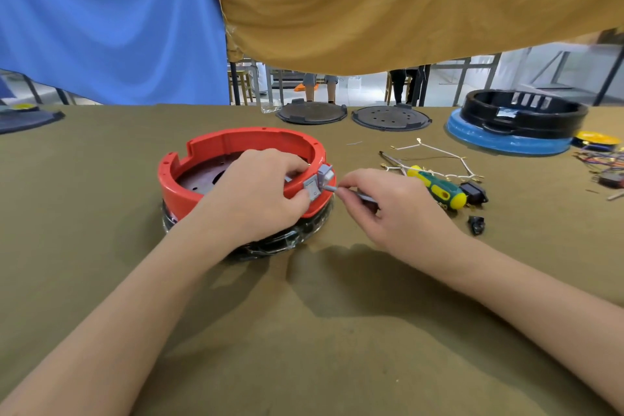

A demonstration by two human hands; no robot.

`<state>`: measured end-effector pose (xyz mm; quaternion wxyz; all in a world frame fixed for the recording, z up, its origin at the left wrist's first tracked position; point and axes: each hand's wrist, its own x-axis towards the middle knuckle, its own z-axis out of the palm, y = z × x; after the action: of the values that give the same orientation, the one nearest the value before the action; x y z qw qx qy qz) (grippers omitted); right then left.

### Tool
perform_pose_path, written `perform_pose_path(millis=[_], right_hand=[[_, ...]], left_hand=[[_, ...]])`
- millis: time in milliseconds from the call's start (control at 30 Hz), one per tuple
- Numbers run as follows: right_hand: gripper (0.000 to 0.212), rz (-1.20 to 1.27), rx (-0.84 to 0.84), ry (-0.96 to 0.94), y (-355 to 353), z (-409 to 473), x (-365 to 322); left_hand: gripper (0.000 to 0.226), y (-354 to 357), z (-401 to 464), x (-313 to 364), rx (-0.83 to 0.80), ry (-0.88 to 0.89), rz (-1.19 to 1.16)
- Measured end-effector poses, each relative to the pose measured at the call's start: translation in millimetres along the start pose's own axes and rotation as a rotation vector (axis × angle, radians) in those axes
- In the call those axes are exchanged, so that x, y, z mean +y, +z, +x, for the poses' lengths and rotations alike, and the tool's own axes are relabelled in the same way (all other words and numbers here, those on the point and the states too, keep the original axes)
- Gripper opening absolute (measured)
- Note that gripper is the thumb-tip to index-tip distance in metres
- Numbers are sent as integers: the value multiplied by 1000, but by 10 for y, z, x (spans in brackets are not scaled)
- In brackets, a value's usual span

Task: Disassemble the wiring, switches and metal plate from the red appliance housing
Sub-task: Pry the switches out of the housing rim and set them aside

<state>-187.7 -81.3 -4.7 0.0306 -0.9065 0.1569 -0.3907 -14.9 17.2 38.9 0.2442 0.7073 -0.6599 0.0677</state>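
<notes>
The round red appliance housing (216, 145) sits on a dark taped base at the middle of the table. A dark metal plate (202, 179) with holes lies inside it. Two grey rocker switches (319, 181) sit in its right wall. My left hand (260, 189) reaches over the rim and grips the wall at the switches, thumb below them. My right hand (381, 203) pinches a thin grey metal tool (351, 193) whose tip touches the nearer switch. Loose white wiring (439, 154) with terminals lies to the right.
A green-and-yellow screwdriver (439, 187), small black parts (476, 224) and pliers lie right of my right hand. Two dark round plates (312, 113) stand at the table's far edge. A black housing on a blue base (516, 142) stands far right, beside coloured wires (604, 159).
</notes>
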Motion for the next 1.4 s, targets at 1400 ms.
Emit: perform_pose_path(millis=[1400], right_hand=[[31,-452,-338,108,36,117,-347]], left_hand=[[26,8,27,92,-42,-77,29]])
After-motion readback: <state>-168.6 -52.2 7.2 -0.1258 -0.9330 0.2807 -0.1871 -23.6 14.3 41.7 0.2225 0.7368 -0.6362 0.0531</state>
